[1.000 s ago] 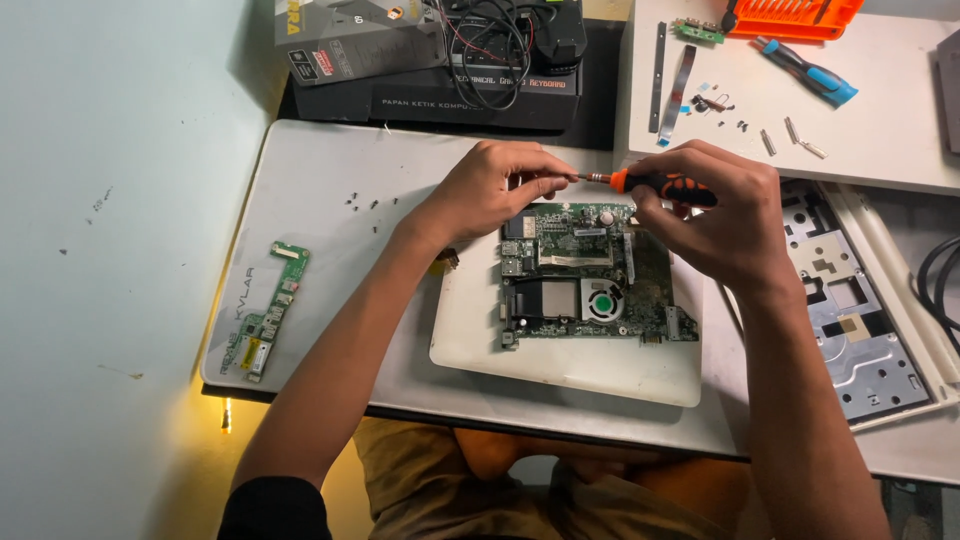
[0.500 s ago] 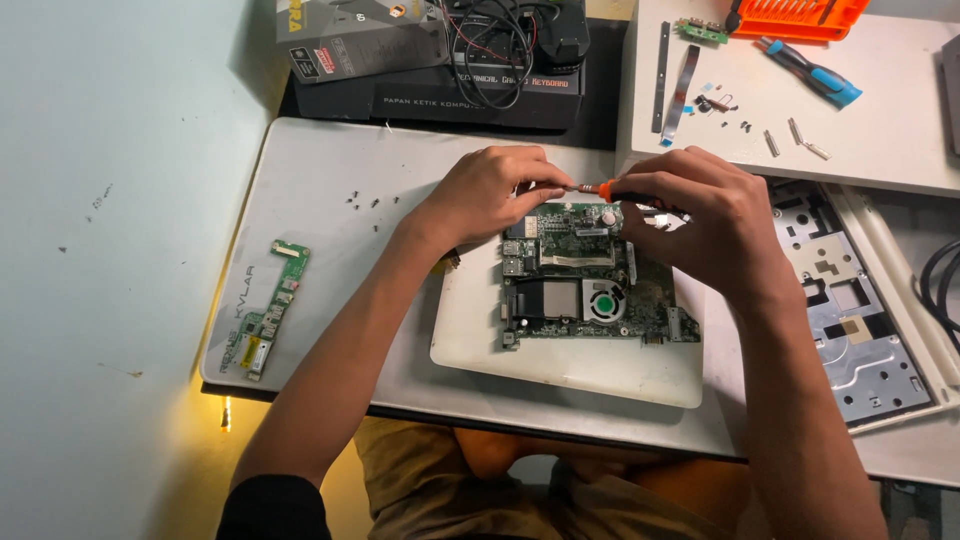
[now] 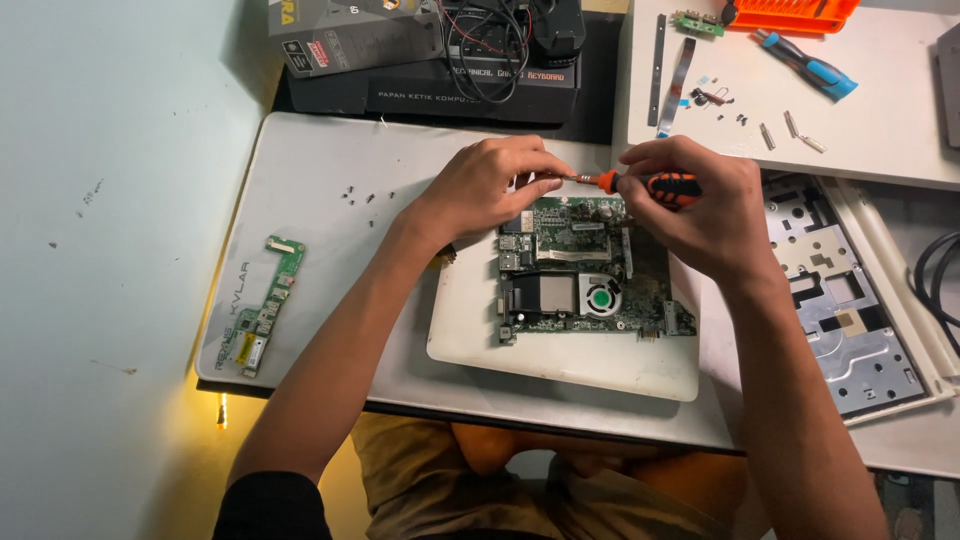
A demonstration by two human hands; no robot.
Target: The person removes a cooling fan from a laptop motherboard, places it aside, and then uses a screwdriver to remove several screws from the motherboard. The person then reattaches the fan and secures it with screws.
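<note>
Hands (image 3: 490, 190) on screwdriver (image 3: 650, 185), motherboard (image 3: 585, 270), white desk (image 3: 330, 180).

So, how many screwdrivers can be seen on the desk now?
2. An orange-and-black screwdriver is in the right hand, above the green circuit board. A blue one lies on the white board at top right. Others may be hidden.

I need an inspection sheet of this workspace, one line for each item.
Surface: white mat on a desk.
Job's things: green circuit board on a white panel; orange-black screwdriver.
Clutter: small green board, loose screws, blue-handled tool, metal chassis.
Hands: right hand holds the screwdriver; left hand pinches its tip.
Cables: black bundle; black cable.
Surroundings: pale wall, dark boxes.
</note>
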